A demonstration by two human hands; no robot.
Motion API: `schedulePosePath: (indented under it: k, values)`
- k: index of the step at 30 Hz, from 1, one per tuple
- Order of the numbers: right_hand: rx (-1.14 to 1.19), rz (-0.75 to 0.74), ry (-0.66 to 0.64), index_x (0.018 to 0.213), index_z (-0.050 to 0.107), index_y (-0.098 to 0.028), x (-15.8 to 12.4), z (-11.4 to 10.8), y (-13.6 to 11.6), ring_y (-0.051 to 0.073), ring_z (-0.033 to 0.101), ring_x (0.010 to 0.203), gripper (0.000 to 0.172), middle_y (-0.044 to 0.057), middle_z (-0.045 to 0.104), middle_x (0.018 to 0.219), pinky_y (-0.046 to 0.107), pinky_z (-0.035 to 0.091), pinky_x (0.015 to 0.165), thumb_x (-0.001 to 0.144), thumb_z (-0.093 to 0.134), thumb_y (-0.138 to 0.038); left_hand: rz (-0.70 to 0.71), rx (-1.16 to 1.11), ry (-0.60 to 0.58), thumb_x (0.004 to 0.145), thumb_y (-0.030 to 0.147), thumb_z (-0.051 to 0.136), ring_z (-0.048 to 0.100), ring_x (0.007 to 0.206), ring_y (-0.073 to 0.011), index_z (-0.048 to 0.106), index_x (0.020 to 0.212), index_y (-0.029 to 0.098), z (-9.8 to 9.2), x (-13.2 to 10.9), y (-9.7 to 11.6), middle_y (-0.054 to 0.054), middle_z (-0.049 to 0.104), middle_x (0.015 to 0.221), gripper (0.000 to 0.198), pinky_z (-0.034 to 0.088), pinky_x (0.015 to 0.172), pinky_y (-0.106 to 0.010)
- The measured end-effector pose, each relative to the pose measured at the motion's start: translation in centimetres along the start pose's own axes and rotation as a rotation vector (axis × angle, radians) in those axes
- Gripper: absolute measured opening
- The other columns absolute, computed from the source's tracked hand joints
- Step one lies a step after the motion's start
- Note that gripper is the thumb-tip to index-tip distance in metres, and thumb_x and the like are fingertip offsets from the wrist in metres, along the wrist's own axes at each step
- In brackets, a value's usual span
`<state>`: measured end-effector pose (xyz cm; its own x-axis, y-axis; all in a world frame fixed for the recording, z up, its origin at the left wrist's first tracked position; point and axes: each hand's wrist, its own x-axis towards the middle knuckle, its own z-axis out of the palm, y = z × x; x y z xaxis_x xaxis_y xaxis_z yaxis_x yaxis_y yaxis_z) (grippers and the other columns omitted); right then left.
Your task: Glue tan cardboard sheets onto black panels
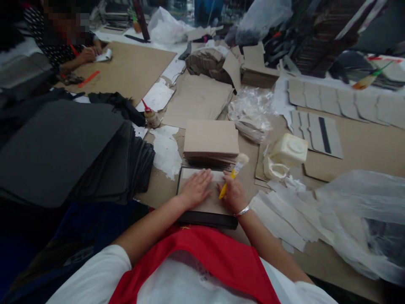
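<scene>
My left hand [196, 188] lies flat, fingers spread, on a tan card sheet [212, 203] that sits on a black board [209, 219] at the table's near edge. My right hand [233, 195] rests on the same sheet and grips a yellow-handled brush [234, 170], bristles pointing up and away. Just beyond the hands stands a stack of tan card sheets [211, 139].
A pile of black sheets [66, 152] fills the left. A white glue tub [288, 151] stands right of the stack, a small glue bottle [151, 116] left of it. White paper strips [284, 215] and plastic bags [360, 219] lie at right. Another person [72, 46] works far left.
</scene>
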<state>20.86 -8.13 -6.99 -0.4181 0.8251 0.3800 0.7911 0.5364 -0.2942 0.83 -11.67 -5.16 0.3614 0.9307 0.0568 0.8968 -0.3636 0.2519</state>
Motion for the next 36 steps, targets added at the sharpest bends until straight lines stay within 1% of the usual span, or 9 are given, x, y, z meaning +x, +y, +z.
schedulePosePath:
  k: [6, 9, 12, 15, 18, 24, 30, 33, 36]
  values:
    - [0.06, -0.11, -0.072, 0.101, 0.055, -0.016, -1.4, -0.1, -0.1, 0.028, 0.059, 0.101, 0.024, 0.017, 0.062, 0.112, 0.044, 0.05, 0.083, 0.087, 0.045, -0.033, -0.305, 0.083, -0.236, 0.085, 0.057, 0.04, 0.023, 0.138, -0.0276, 0.032, 0.14, 0.008, -1.8, -3.3, -0.8, -0.017, 0.028, 0.148, 0.074, 0.019, 0.112, -0.048]
    - [0.074, -0.073, 0.039, 0.107, 0.054, -0.02, -1.8, -0.8, 0.9, 0.03, 0.064, 0.089, 0.033, 0.017, 0.064, 0.107, 0.047, 0.053, 0.073, 0.086, 0.043, -0.043, -0.246, 0.089, -0.091, 0.085, 0.053, 0.044, 0.038, 0.13, -0.0254, 0.044, 0.132, 0.01, -7.3, -7.3, -1.4, -0.017, 0.045, 0.138, 0.064, 0.03, 0.108, -0.044]
    - [0.162, -0.074, 0.149, 0.114, 0.051, -0.027, -1.7, -1.6, 0.2, 0.032, 0.065, 0.083, 0.039, 0.016, 0.064, 0.108, 0.048, 0.054, 0.064, 0.083, 0.046, -0.05, -0.04, 0.138, 0.316, 0.087, 0.042, 0.045, 0.044, 0.126, -0.0179, 0.052, 0.123, 0.02, -14.8, -11.6, -1.5, -0.009, 0.057, 0.127, 0.043, 0.034, 0.107, -0.036]
    - [0.241, -0.084, 0.16, 0.117, 0.048, -0.03, -1.5, -3.1, -2.6, 0.031, 0.067, 0.078, 0.039, 0.013, 0.065, 0.106, 0.046, 0.054, 0.059, 0.083, 0.048, -0.049, -0.327, 0.314, 0.666, 0.086, 0.037, 0.05, 0.044, 0.126, -0.0218, 0.051, 0.122, 0.02, -21.8, -15.2, -3.6, -0.01, 0.057, 0.126, 0.04, 0.033, 0.107, -0.043]
    - [0.314, -0.136, 0.167, 0.115, 0.048, -0.03, -1.0, -4.2, -5.7, 0.028, 0.068, 0.082, 0.034, 0.01, 0.065, 0.108, 0.043, 0.057, 0.064, 0.083, 0.05, -0.044, -0.523, 0.377, 0.475, 0.073, 0.047, 0.064, 0.045, 0.123, -0.03, 0.051, 0.123, 0.015, -25.3, -17.4, -7.3, -0.015, 0.052, 0.13, 0.061, 0.038, 0.102, -0.047]
    - [0.443, -0.206, 0.171, 0.11, 0.049, -0.025, 0.0, -6.2, -9.1, 0.024, 0.068, 0.086, 0.03, 0.01, 0.066, 0.107, 0.038, 0.057, 0.07, 0.084, 0.055, -0.037, -0.574, 0.354, 0.346, 0.082, 0.035, 0.052, 0.063, 0.093, -0.0219, 0.065, 0.097, 0.017, -25.6, -19.2, -9.7, -0.008, 0.067, 0.1, 0.027, 0.05, 0.085, -0.034]
    - [0.7, 0.076, 0.141, 0.109, 0.047, -0.021, 0.1, -10.2, -9.4, 0.018, 0.068, 0.081, 0.029, 0.009, 0.064, 0.102, 0.033, 0.056, 0.07, 0.085, 0.052, -0.037, -0.413, 0.61, 0.925, 0.084, 0.025, 0.049, 0.065, 0.087, -0.0188, 0.062, 0.109, 0.021, -25.0, -19.5, -5.6, -0.004, 0.07, 0.096, 0.028, 0.053, 0.08, -0.035]
    - [0.901, 0.341, 0.255, 0.104, 0.04, -0.023, 0.3, -11.2, -6.9, 0.015, 0.067, 0.078, 0.031, 0.01, 0.059, 0.116, 0.028, 0.055, 0.06, 0.084, 0.05, -0.044, -0.084, 0.504, 0.946, 0.08, 0.019, 0.056, 0.064, 0.097, -0.0177, 0.044, 0.132, 0.03, -20.4, -17.5, -3.6, 0.0, 0.065, 0.114, 0.054, 0.054, 0.082, -0.034]
    - [1.013, 0.661, 0.289, 0.098, 0.036, -0.024, -0.5, -10.8, -3.5, 0.01, 0.062, 0.061, 0.034, 0.007, 0.061, 0.109, 0.022, 0.05, 0.049, 0.082, 0.048, -0.05, 0.304, 0.24, 0.594, 0.082, 0.012, 0.049, 0.06, 0.108, -0.0196, 0.046, 0.13, 0.026, -12.5, -14.3, -1.3, -0.005, 0.062, 0.121, 0.05, 0.052, 0.087, -0.034]
